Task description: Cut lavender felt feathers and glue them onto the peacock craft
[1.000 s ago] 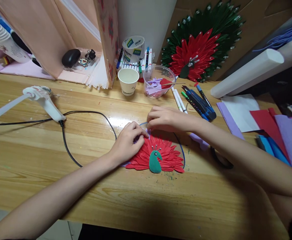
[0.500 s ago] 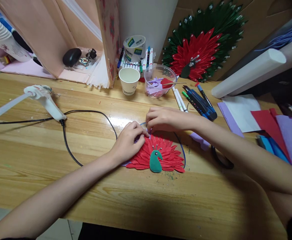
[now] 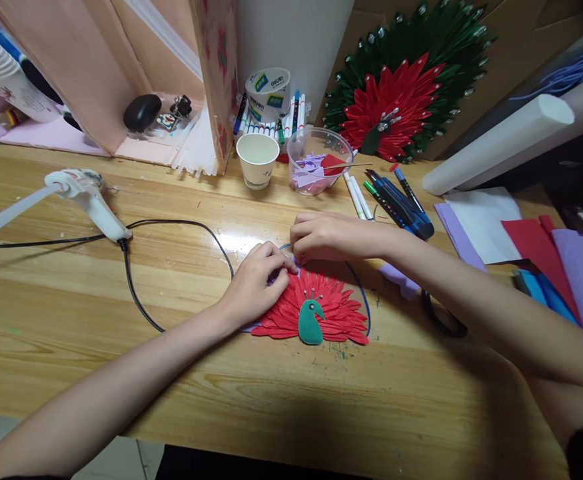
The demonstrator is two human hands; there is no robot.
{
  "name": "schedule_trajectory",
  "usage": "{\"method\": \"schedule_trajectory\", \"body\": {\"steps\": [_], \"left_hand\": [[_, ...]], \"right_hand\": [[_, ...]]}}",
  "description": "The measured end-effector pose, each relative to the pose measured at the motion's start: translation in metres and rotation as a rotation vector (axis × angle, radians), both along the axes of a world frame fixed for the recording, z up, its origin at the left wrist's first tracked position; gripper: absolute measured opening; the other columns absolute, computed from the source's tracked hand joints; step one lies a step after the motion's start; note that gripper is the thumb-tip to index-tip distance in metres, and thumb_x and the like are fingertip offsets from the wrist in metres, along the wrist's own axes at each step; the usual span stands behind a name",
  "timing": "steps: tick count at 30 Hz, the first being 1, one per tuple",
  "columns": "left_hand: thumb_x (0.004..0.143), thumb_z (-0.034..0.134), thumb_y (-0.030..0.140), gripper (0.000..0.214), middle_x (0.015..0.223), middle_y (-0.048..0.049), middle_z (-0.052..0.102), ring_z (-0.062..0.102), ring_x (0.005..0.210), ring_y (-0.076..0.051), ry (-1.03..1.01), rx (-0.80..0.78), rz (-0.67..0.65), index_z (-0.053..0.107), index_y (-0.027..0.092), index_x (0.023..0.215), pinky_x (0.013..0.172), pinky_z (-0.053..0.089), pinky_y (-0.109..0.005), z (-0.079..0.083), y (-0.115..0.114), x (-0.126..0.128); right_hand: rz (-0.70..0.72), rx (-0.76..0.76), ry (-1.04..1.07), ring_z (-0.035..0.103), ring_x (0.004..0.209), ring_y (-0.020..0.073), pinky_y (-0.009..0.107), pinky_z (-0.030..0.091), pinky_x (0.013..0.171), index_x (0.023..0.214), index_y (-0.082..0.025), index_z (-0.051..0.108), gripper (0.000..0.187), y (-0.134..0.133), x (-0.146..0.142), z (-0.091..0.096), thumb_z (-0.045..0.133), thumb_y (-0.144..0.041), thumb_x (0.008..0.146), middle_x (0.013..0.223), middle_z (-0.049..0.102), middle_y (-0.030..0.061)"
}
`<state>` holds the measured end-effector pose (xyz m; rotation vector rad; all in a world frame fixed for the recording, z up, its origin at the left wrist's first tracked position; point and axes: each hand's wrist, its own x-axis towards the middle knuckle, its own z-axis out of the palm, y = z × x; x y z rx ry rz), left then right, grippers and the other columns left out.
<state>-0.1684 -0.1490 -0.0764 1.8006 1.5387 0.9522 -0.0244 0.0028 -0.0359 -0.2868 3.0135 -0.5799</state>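
Note:
A paper peacock [image 3: 316, 312] with red petal feathers and a teal body lies flat on the wooden table [image 3: 181, 373]. My left hand [image 3: 254, 283] rests on its upper left edge, fingers curled and pressing a lilac paper piece there. My right hand [image 3: 327, 237] hovers at the top edge, fingers pinched together on a small lilac petal where the two hands meet. A thin blue outline [image 3: 365, 301] curves round the craft's right side.
A white glue gun [image 3: 89, 200] with a black cord [image 3: 136, 293] lies at the left. Behind stand a paper cup [image 3: 257, 160], a clear bowl of paper scraps [image 3: 318, 161], a tape roll [image 3: 267, 95], markers [image 3: 396, 199], a finished peacock fan [image 3: 401, 93], and coloured sheets [image 3: 546, 260] at the right.

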Motion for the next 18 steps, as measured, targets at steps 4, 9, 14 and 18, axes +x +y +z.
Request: {"method": "schedule_trajectory", "body": {"steps": [4,9,14,18], "left_hand": [[0.082,0.047,0.009,0.020,0.085,-0.0025,0.055,0.052,0.086,-0.015,0.002,0.002,-0.005,0.065,0.020,0.083,0.079,0.042,-0.031,-0.0004,-0.0004,0.0002],[0.081,0.048,0.009,0.022,0.085,-0.0021,0.055,0.052,0.086,-0.016,0.010,0.010,-0.025,0.066,0.022,0.084,0.079,0.042,-0.032,-0.0003,-0.0005,0.0000],[0.081,0.049,0.009,0.022,0.085,-0.0021,0.055,0.051,0.086,-0.015,0.018,0.012,-0.035,0.066,0.021,0.084,0.079,0.042,-0.031,0.0000,-0.0006,-0.0002],[0.082,0.048,0.009,0.022,0.086,-0.0023,0.054,0.052,0.086,-0.015,-0.021,0.012,-0.013,0.065,0.021,0.084,0.079,0.042,-0.031,0.0002,-0.0009,-0.0001]], "right_hand": [[0.006,0.029,-0.015,0.045,0.083,0.0161,0.027,0.034,0.069,0.084,-0.016,0.064,0.015,-0.0019,-0.0017,0.0025,0.050,-0.020,0.089,0.083,0.059,0.0056],[0.020,0.074,-0.013,0.044,0.082,0.0161,0.028,0.033,0.068,0.085,-0.017,0.065,0.019,-0.0039,-0.0022,0.0038,0.046,-0.019,0.091,0.083,0.060,0.0056],[0.027,0.126,0.000,0.044,0.080,0.0160,0.028,0.031,0.067,0.086,-0.018,0.064,0.021,-0.0059,-0.0020,0.0048,0.044,-0.018,0.092,0.084,0.060,0.0055],[0.015,0.126,-0.001,0.044,0.081,0.0162,0.028,0.032,0.068,0.088,-0.018,0.064,0.019,-0.0057,-0.0003,0.0059,0.045,-0.018,0.091,0.084,0.059,0.0058]]}}
